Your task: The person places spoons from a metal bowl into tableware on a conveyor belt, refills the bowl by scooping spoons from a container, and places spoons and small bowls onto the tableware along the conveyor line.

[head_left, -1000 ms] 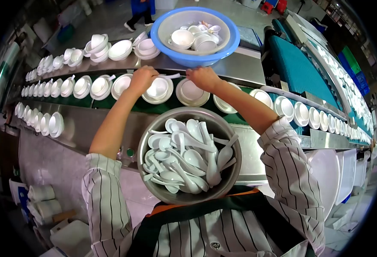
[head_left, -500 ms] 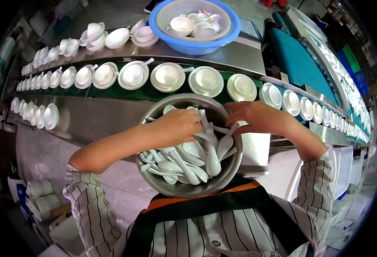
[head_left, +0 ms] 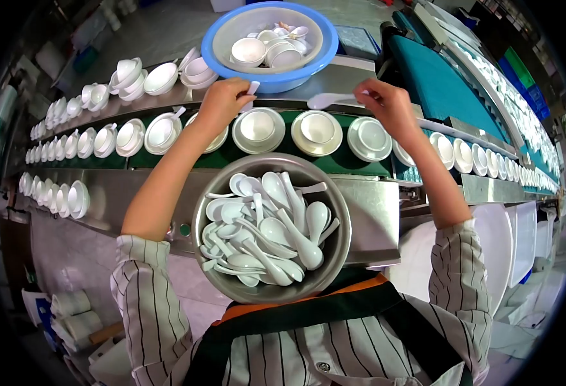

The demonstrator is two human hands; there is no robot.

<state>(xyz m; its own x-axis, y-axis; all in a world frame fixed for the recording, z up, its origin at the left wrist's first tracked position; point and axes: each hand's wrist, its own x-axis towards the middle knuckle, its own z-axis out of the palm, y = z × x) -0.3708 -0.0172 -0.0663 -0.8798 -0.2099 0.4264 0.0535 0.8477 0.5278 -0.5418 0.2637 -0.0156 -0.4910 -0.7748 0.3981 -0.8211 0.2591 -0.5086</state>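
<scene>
My left hand (head_left: 226,100) pinches a white soup spoon (head_left: 253,88) above the row of bowl sets, with part of the spoon hidden by the fingers. Off to the right, my right hand (head_left: 386,106) grips another white soup spoon (head_left: 326,100) by its handle end, its bowl pointing left. Below the two spoons, a white bowl on a saucer (head_left: 257,125) and a second bowl set (head_left: 317,128) stand on the green belt (head_left: 222,156). Closest to my body, a round steel basin (head_left: 344,241) holds many loose white spoons (head_left: 276,231).
A blue tub (head_left: 328,55) with an inner basin of bowls and spoons stands on the steel ledge behind the belt. Stacked bowls (head_left: 161,78) line that ledge at left. A teal conveyor (head_left: 437,83) rises at the right. More bowls (head_left: 77,198) sit at near left.
Both hands have left the steel basin and moved forward over the belt, each with a spoon. My hands are wider apart. The bowl sets appear shifted in view.
</scene>
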